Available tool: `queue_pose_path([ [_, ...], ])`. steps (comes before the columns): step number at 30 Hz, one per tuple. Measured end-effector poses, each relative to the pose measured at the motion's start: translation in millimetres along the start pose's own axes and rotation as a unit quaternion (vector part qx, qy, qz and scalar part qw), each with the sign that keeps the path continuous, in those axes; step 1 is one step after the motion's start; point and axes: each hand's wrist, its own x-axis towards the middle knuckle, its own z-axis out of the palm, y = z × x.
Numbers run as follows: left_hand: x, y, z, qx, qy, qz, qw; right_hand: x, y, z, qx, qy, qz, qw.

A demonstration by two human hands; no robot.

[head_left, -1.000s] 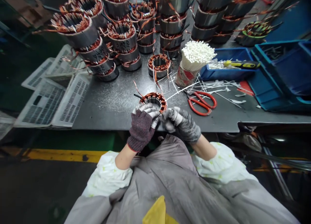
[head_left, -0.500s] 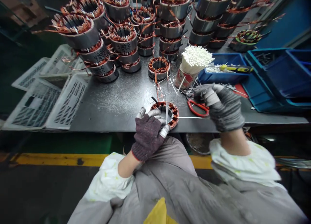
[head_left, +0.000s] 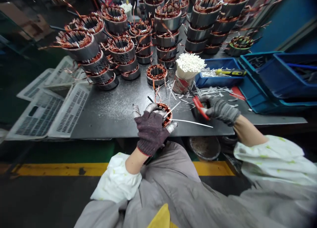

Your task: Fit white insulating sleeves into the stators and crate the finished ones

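Observation:
My left hand [head_left: 150,128], in a dark knit glove, is wrapped around a stator [head_left: 164,113] with copper windings at the near edge of the dark workbench [head_left: 111,107]. White sleeves [head_left: 192,122] stick out of the stator to the right. My right hand [head_left: 218,108], in a grey glove, is closed on the red-handled scissors [head_left: 198,107] to the right of the stator. A bundle of white tubes [head_left: 188,64] stands in a can just behind.
Stacks of wound stators [head_left: 121,48] fill the back of the bench. Blue bins [head_left: 277,78] sit at the right, one with a yellow-handled tool [head_left: 229,72]. White perforated crates [head_left: 49,102] lie at the left. A yellow floor line [head_left: 61,169] runs below.
My right hand left the stator, reached out to the right and has closed on the red scissors. The left hand has kept hold of the stator, which has shifted slightly.

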Motion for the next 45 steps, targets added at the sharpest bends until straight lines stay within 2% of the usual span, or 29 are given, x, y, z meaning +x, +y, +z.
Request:
queue_pose_path([
  [4,8.5,-2.3,15.8,-0.002,0.021,-0.034,0.999,-29.5,-1.2,12.1,0.11,0.081,-0.014,0.991],
  [8,5.2,-5.1,9.1,-0.02,0.024,-0.03,0.999,-44.9,-19.3,25.5,0.241,0.109,0.037,0.964],
  [12,2.8,5.2,2.2,-0.009,0.001,0.005,1.0,-43.8,-24.1,33.0,0.223,0.138,0.062,0.963],
  [14,5.2,9.5,5.5,0.017,-0.014,0.002,1.0,-43.1,-24.7,34.6,0.166,0.147,0.051,0.974],
  [17,10.2,10.5,13.7,0.037,-0.02,-0.033,0.999,-46.4,-29.5,34.0,0.044,0.108,0.031,0.993],
  [20,10.7,3.3,13.5,0.021,-0.025,-0.044,0.999,-54.7,-37.6,31.8,-0.05,0.078,-0.017,0.996],
  [23,4.8,-14.1,-0.4,-0.031,-0.041,-0.023,0.998,-63.5,-45.0,33.3,-0.113,0.064,-0.079,0.988],
  [26,-2.0,-37.3,-18.9,-0.081,-0.059,0.014,0.995,-65.7,-51.0,41.0,-0.135,0.049,-0.107,0.984],
  [30,-4.6,-56.7,-29.2,-0.103,-0.094,0.046,0.989,-56.1,-57.5,54.8,-0.133,0.022,-0.111,0.985],
  [34,-4.7,-56.2,-25.4,-0.084,-0.081,0.041,0.992,-46.6,-60.2,58.4,-0.123,0.001,-0.114,0.986],
  [40,-8.9,-52.3,-24.5,-0.063,-0.067,0.047,0.995,-42.6,-63.6,41.6,-0.156,-0.055,-0.118,0.979],
  [43,-11.5,-52.6,-22.8,-0.059,-0.065,0.042,0.995,-44.1,-63.7,32.5,-0.193,-0.108,-0.079,0.972],
  [45,-13.4,-52.1,-20.9,-0.055,-0.061,0.031,0.996,-45.3,-63.2,29.5,-0.216,-0.114,-0.041,0.969],
])
